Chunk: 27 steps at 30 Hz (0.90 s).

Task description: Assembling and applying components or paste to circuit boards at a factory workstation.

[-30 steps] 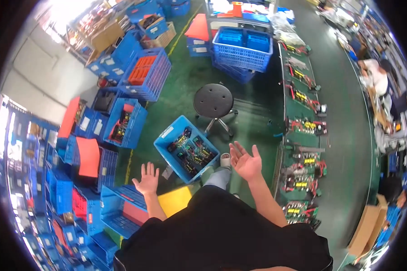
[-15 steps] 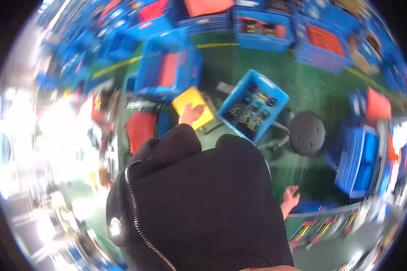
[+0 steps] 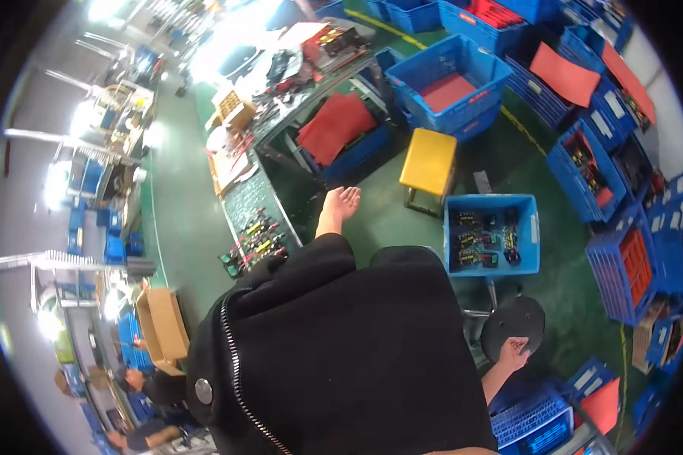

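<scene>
My left hand point(image 3: 342, 202) is held out in the air with its fingers stretched, empty, between the bench and a yellow stool point(image 3: 429, 161). It appears apart from both. My right hand point(image 3: 514, 352) hangs low at my right side, seen against the round black seat of a stool point(image 3: 501, 324). Its fingers are loosely bent and slightly apart, and nothing shows in them. Ahead of me to the right, a blue crate point(image 3: 534, 231) holds several black assemblies with green, red and yellow parts. Neither hand touches it.
To the left runs a workbench point(image 3: 241, 203) bearing similar assemblies point(image 3: 258, 239) and a cardboard box point(image 3: 234, 110). A red sheet point(image 3: 335, 127) covers a crate under it. Stacked blue crates point(image 3: 463, 64) stand ahead and along the right. At the lower left, another person point(image 3: 163, 388) is near an open carton point(image 3: 162, 326).
My view has turned left, so the crates and stools appear farther right. My left hand, earlier seen over the yellow stool, now shows beside it. My right hand now overlaps the round stool.
</scene>
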{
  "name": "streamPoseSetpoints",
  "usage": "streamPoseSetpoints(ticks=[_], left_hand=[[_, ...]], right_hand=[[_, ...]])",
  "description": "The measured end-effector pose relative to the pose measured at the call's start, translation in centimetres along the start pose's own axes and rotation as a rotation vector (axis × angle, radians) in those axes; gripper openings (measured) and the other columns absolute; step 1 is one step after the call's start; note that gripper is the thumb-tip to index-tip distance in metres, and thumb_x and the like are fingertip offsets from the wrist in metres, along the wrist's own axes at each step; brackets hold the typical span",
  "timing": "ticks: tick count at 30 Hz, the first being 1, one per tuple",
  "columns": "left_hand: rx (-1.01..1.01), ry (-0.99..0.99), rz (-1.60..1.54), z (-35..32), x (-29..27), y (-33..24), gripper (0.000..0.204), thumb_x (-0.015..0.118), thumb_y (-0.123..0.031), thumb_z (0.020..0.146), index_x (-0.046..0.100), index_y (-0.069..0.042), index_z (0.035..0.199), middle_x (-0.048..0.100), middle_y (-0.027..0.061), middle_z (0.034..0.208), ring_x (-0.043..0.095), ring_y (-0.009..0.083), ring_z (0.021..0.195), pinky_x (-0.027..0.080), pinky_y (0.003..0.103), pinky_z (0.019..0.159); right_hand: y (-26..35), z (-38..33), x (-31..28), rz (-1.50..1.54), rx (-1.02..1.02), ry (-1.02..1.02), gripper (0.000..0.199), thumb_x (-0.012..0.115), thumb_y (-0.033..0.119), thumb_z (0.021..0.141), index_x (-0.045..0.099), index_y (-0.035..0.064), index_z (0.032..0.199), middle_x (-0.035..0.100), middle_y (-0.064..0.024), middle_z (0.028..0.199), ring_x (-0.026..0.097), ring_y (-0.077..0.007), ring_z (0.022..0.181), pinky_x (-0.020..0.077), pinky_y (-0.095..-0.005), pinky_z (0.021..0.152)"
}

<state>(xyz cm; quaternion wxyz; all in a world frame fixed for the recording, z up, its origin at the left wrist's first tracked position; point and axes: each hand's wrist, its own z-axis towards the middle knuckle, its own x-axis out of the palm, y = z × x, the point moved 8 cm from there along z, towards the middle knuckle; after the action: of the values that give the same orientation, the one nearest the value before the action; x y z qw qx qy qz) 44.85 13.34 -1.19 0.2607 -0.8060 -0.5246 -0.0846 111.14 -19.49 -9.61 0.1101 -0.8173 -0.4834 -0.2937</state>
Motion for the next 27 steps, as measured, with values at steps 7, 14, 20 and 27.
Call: streamPoseSetpoints(ticks=[7, 14, 20, 27], left_hand=[[-0.042, -0.071, -0.153, 4.6, -4.0, 0.3, 0.035, 0.04, -0.028, 0.097, 0.051, -0.003, 0.119, 0.062, 0.0119, 0.109, 0.063, 0.027, 0.099, 0.052, 0.036, 0.07], [-0.166, -0.19, -0.181, 12.0, -4.1, -1.6, 0.028, 0.043, -0.025, 0.096, 0.055, -0.002, 0.106, 0.064, 0.0109, 0.099, 0.065, 0.0272, 0.089, 0.052, 0.036, 0.066], [-0.043, -0.194, -0.14, 13.3, -5.3, -13.0, 0.032, 0.044, -0.03, 0.096, 0.054, -0.003, 0.111, 0.063, 0.0095, 0.107, 0.063, 0.0241, 0.095, 0.051, 0.034, 0.066], [0.114, 0.438, -0.245, 5.9, 2.9, -24.9, 0.085, 0.025, -0.07, 0.091, 0.04, -0.002, 0.14, 0.047, 0.0178, 0.14, 0.048, 0.0307, 0.125, 0.042, 0.046, 0.097]], right_hand=[[-7.2, -0.3, 0.9, 0.161, 0.008, -0.085, 0.057, 0.044, 0.05, 0.095, 0.057, -0.0031, 0.112, 0.064, -0.0136, 0.095, 0.062, -0.0259, 0.082, 0.0498, -0.0405, 0.072], [-0.5, 1.9, -8.5, -0.556, -0.418, -0.069, 0.04, 0.047, 0.026, 0.092, 0.056, -0.0101, 0.106, 0.06, -0.0207, 0.103, 0.054, -0.028, 0.088, 0.0466, -0.0466, 0.073], [-19.3, 4.5, 4.4, -0.088, -0.031, -0.223, 0.052, 0.051, 0.046, 0.09, 0.059, -0.0031, 0.104, 0.065, -0.0133, 0.096, 0.063, -0.0256, 0.08, 0.0526, -0.0402, 0.073], [-51.3, 5.9, 29.7, -0.673, 0.446, 0.336, 0.071, 0.041, 0.06, 0.092, 0.044, 0.0072, 0.139, 0.056, -0.0137, 0.129, 0.055, -0.0264, 0.113, 0.046, -0.0398, 0.09]])
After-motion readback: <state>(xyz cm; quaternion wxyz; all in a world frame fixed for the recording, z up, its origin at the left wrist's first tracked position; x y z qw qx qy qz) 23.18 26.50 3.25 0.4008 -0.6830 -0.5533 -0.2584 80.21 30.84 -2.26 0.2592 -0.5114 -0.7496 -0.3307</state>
